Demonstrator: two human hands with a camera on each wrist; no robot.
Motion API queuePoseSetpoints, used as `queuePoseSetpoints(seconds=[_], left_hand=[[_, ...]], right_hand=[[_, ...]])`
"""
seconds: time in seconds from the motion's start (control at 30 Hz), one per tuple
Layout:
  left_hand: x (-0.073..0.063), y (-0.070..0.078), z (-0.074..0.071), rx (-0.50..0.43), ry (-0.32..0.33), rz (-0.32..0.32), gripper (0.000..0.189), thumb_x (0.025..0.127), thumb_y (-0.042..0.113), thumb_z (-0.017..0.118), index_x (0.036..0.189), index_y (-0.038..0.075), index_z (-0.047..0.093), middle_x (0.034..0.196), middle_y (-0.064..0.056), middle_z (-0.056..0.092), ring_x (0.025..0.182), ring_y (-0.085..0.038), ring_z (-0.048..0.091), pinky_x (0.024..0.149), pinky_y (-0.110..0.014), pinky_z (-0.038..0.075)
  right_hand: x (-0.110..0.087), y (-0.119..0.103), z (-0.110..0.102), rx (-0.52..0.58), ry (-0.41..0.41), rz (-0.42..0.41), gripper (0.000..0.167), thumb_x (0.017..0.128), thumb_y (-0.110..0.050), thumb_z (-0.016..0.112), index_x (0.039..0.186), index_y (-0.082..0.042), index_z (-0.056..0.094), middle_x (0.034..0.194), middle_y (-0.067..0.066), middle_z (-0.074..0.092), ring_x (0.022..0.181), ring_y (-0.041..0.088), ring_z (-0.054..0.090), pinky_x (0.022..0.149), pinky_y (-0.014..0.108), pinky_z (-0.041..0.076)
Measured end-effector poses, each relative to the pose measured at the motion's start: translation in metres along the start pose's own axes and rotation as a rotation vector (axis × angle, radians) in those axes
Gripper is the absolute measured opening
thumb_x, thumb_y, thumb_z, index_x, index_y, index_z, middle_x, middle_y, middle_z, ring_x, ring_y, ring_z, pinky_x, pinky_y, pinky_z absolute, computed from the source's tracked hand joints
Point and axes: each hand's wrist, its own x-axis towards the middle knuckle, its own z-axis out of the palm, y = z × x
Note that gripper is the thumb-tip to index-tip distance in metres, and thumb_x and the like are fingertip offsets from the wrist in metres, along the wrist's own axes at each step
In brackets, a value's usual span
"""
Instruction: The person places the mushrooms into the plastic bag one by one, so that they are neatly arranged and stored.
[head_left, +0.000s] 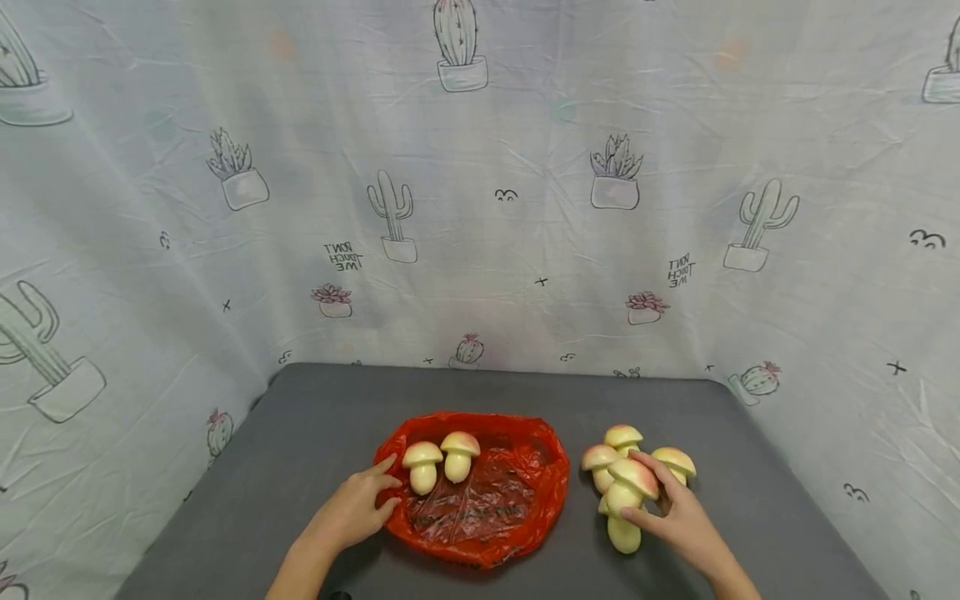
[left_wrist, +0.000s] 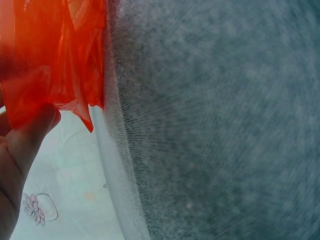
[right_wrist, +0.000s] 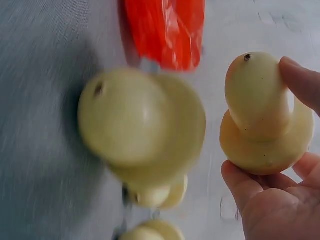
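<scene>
In the head view my left hand [head_left: 358, 507] is at the left rim of a red plastic bag [head_left: 553, 487], spread wide with its mouth up. The left wrist view shows the thumb against the bag's thin wall [left_wrist: 35, 60], with the other fingers partly hidden. Two cream toy mushrooms with pinkish caps lie inside, a left one [head_left: 422, 471] and a right one [head_left: 459, 458]. My right hand [head_left: 678, 517] grips another toy mushroom [right_wrist: 257, 100] between thumb and fingers, stem outward. Beneath it in the head view, a similar mushroom [head_left: 624, 537] lies on the table.
More toy mushrooms sit around the right hand: a back one [head_left: 622, 437], a left one [head_left: 600, 462] and a right one [head_left: 675, 461]. The dark grey table [head_left: 322, 408] meets a pale cactus-print curtain [head_left: 510, 250] behind and at both sides.
</scene>
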Motion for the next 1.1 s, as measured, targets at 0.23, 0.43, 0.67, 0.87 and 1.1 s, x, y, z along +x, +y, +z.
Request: queuePoseSetpoints(seconds=[0.23,0.43,0.67,0.87,1.1], left_hand=[[0.0,-0.001,0.0,0.007,0.014,0.0,0.022,0.084,0.011,0.069,0.103,0.002,0.072,0.136,-0.023,0.051,0.115,-0.038,0.058,0.089,-0.049,0.049],[0.0,-0.002,0.0,0.007,0.02,0.01,0.022,0.083,0.012,0.069,0.103,0.002,0.072,0.136,-0.024,0.051,0.113,-0.039,0.058,0.088,-0.048,0.05],[0.0,-0.001,-0.001,-0.004,-0.01,0.01,0.023,0.085,0.012,0.068,0.105,0.002,0.072,0.138,-0.023,0.049,0.115,-0.04,0.057,0.089,-0.05,0.049],[0.0,0.0,-0.002,-0.003,-0.015,0.022,0.022,0.084,0.01,0.068,0.104,0.001,0.072,0.137,-0.025,0.049,0.113,-0.041,0.057,0.087,-0.049,0.05],[0.0,-0.002,-0.001,-0.009,-0.022,0.011,0.022,0.085,0.011,0.067,0.104,0.002,0.072,0.139,-0.024,0.048,0.115,-0.04,0.057,0.087,-0.049,0.05]], right_hand=[[0.018,-0.004,0.023,0.074,-0.118,-0.086,0.069,0.084,-0.005,0.069,0.145,-0.01,0.036,0.143,0.022,0.039,0.119,-0.011,0.044,0.093,0.011,0.041],[0.028,-0.009,0.043,0.091,-0.194,-0.054,0.07,0.084,-0.01,0.071,0.145,-0.014,0.037,0.145,0.019,0.036,0.119,-0.011,0.044,0.094,0.018,0.045],[0.04,-0.013,0.063,0.113,-0.286,-0.082,0.069,0.087,-0.014,0.069,0.146,-0.015,0.034,0.147,0.02,0.036,0.122,-0.004,0.046,0.097,0.023,0.045],[0.054,-0.015,0.08,0.083,-0.292,-0.046,0.068,0.086,-0.019,0.07,0.145,-0.025,0.036,0.148,0.013,0.038,0.128,0.017,0.047,0.095,0.03,0.047],[0.071,-0.019,0.095,0.045,-0.291,-0.043,0.072,0.082,-0.026,0.075,0.144,-0.025,0.039,0.139,0.007,0.048,0.12,0.025,0.052,0.093,0.043,0.047]])
